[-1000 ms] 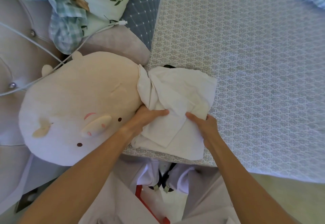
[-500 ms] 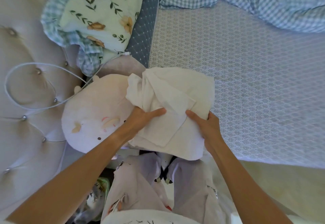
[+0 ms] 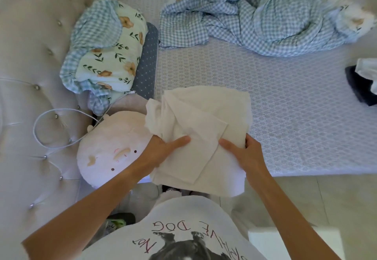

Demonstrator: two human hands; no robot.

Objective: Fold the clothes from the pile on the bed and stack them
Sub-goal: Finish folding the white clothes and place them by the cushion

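Note:
A folded cream-white garment [image 3: 206, 121] hangs over the near edge of the bed, held up by both hands. My left hand [image 3: 163, 147] grips its left side, thumb on top and fingers hidden under the cloth. My right hand [image 3: 242, 151] grips its right side, thumb on top as well. At the bed's far right edge lies a small heap of clothes, dark and white [image 3: 365, 80]. The patterned lilac bedsheet [image 3: 295, 117] spreads between the two.
A round pink plush pillow [image 3: 114, 149] lies left of the garment. Behind it are a floral pillow with checked trim [image 3: 110, 55] and a white cable [image 3: 53, 125] against the tufted headboard [image 3: 30, 76]. A crumpled blue checked blanket [image 3: 265, 19] fills the far side.
The view has tilted up, bringing the blanket and the heap of clothes into sight. Both hands keep the same hold on the white garment, which has come nearer to me over the bed edge.

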